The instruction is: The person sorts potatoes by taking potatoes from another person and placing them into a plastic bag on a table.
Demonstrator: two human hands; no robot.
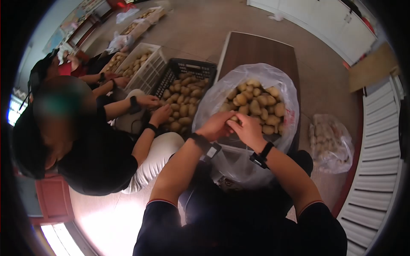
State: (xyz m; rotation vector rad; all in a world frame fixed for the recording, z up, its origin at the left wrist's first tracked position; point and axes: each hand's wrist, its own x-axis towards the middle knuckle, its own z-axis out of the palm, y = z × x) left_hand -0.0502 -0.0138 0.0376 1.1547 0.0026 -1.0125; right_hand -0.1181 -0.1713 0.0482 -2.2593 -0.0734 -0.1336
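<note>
The tiled floor [194,32] spreads out beyond my hands, with white cabinets [316,19] along its far edge, ahead and to the right. To the left of my hands sits a co-worker [94,158] in a black top and pale trousers, bent toward a crate. Straight ahead of my hands stretches a dark brown table [260,51], and nearer, just in front of and around my fingers, a clear plastic bag [204,106] gapes open, its potatoes [260,102] heaped inside. Ahead and to the left is the black crate [194,64], holding more potatoes, with the co-worker's two hands at its near side; I cannot tell whether they grip anything. Past it, farther left, is a white crate [156,72] of potatoes. Well to the right of my hands, another filled plastic bag [331,145] rests on the floor. My left hand [220,124] and right hand [250,129] meet over the near edge of the open bag, a black band [261,158] on my right wrist. Between them, pinched by the fingers of both, is one small potato [233,119].
</note>
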